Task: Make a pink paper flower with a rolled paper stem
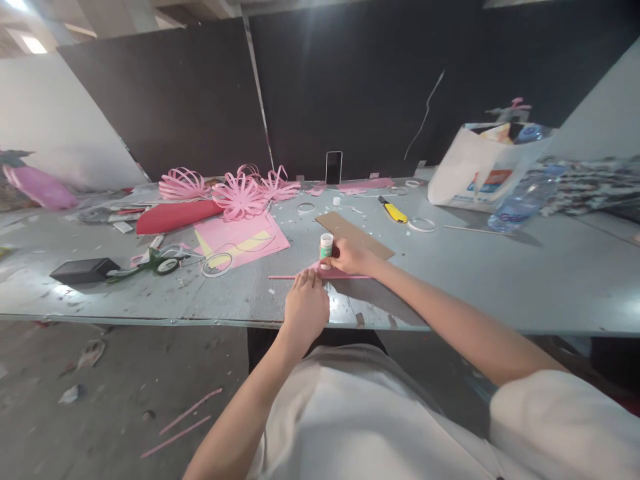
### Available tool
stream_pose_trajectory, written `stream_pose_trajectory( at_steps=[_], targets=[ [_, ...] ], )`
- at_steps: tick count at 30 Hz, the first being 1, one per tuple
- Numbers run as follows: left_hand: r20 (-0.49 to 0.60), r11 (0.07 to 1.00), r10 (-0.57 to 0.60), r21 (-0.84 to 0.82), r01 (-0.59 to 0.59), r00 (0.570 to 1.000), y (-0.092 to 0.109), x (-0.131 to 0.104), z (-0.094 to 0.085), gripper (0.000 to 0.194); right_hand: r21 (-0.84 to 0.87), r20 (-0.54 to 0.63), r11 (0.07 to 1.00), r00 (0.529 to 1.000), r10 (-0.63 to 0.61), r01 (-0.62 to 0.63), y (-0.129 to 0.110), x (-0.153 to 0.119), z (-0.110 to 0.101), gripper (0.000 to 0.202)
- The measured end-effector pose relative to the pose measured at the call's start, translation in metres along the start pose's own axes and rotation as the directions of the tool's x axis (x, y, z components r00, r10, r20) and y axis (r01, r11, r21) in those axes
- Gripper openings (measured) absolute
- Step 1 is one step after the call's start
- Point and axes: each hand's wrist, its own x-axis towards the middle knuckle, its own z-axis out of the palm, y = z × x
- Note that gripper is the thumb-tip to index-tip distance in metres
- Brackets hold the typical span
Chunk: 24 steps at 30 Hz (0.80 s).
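head: r fingers [336,262] curled rnd wht tube [327,244]

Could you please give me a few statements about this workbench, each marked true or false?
1. The right hand holds a small white cylindrical container with a green label. True.
2. The left hand grips the green-handled scissors. False: the scissors lie on the grey table, and the left hand is on thin pink material.
3. A yellow-and-black utility knife lies on the table. True.
4. The smartphone with a dark screen lies flat. False: it stands upright before the dark panel.
5. A flat brown cardboard piece lies beside the right hand. True.
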Motion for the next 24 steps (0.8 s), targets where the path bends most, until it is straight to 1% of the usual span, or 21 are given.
stream_pose_trajectory(
  at_steps=[4, 7, 10, 14, 16, 19, 20, 22, 24],
  targets=[
    [-0.027, 1.000, 0.021, 0.002, -0.021, 0.999, -0.002, -0.001, 0.003, 0.049, -0.011, -0.023, 1.000, 1.000, 0.015, -0.015, 0.001, 0.004, 0.003, 0.023],
    [-0.022, 1.000, 0.019, -0.001, -0.019, 1.000, -0.002, -0.001, 0.004, 0.050, 0.021, -0.060, 1.000, 0.998, 0.024, -0.022, 0.002, 0.002, 0.002, 0.023],
    [-0.007, 1.000, 0.013, -0.001, -0.013, 1.000, -0.001, 0.000, 0.003, 0.050, 0.107, -0.132, 0.994, 0.991, 0.014, 0.000, 0.002, -0.002, -0.001, 0.024],
    [-0.007, 1.000, 0.002, -0.001, -0.002, 1.000, 0.000, 0.000, 0.002, 0.051, 0.239, -0.230, 0.971, 0.972, 0.047, 0.010, 0.000, -0.007, -0.007, 0.035],
    [-0.007, 1.000, -0.003, -0.008, 0.002, 1.000, 0.000, 0.000, 0.002, 0.051, 0.329, -0.259, 0.944, 0.963, 0.081, 0.009, -0.001, -0.007, -0.009, 0.037],
    [-0.007, 1.000, -0.013, -0.020, 0.013, 1.000, 0.000, 0.000, 0.004, 0.051, 0.433, -0.271, 0.901, 0.955, 0.117, 0.013, -0.002, -0.005, -0.010, 0.037],
    [-0.007, 1.000, -0.017, -0.022, 0.017, 1.000, 0.000, 0.000, 0.004, 0.051, 0.443, -0.274, 0.897, 0.954, 0.124, 0.010, -0.001, -0.005, -0.010, 0.037],
    [-0.002, 0.999, -0.021, -0.024, 0.021, 1.000, 0.000, -0.001, 0.004, 0.051, 0.406, -0.287, 0.914, 0.950, 0.126, 0.001, 0.001, -0.005, -0.009, 0.037],
    [0.002, 0.999, -0.018, -0.029, 0.018, 1.000, 0.000, -0.001, 0.004, 0.051, 0.307, -0.330, 0.951, 0.942, 0.061, 0.046, 0.003, -0.006, -0.007, 0.036]
  ],
)
